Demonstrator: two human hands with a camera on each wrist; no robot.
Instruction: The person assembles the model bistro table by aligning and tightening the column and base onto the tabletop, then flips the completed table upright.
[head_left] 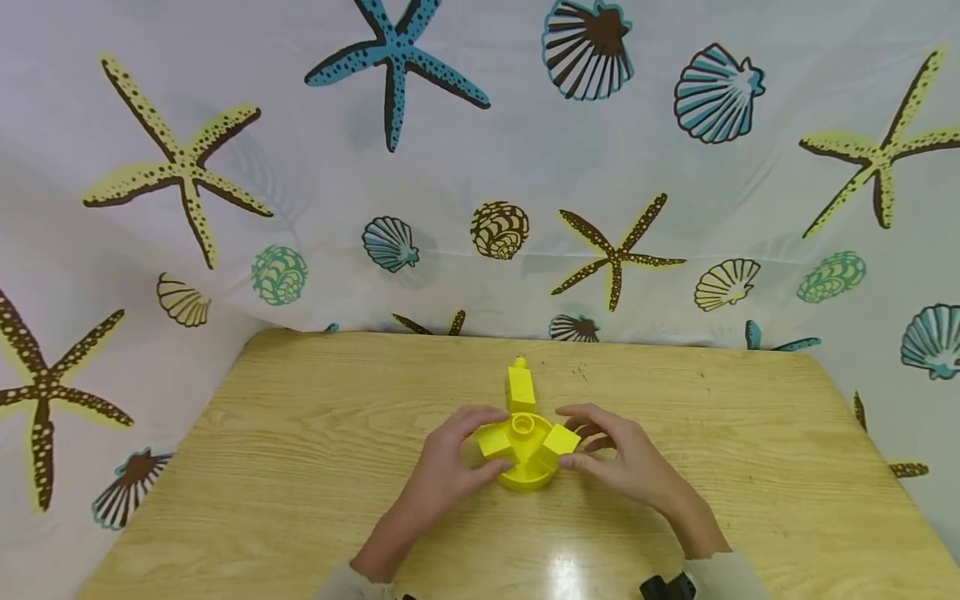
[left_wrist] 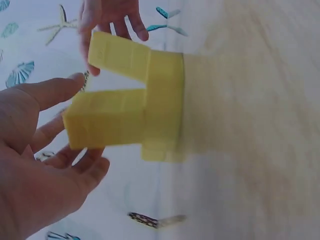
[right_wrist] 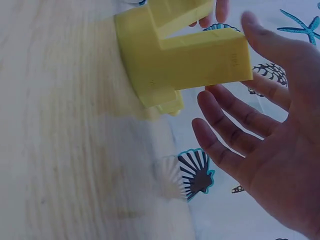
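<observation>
A round, shallow yellow base [head_left: 525,482] stands on the table, with a yellow ring-shaped stud [head_left: 522,426] at its far side. Two square yellow posts rise from it, a left post [head_left: 495,440] and a right post [head_left: 559,442]. My left hand [head_left: 447,458] curves loosely around the left post, thumb and fingers spread; the left wrist view shows a gap between palm and post [left_wrist: 106,120]. Around the right post my right hand [head_left: 626,454] is spread likewise, its fingers loosely bent beside the post [right_wrist: 210,60]. Whether any fingertip touches is hard to tell.
Just behind the base is a yellow block [head_left: 521,387] with a small knob at its far end; whether it joins the base is unclear. The wooden table [head_left: 322,433] meets a white cloth [head_left: 450,175] printed with shells and starfish at its back and sides.
</observation>
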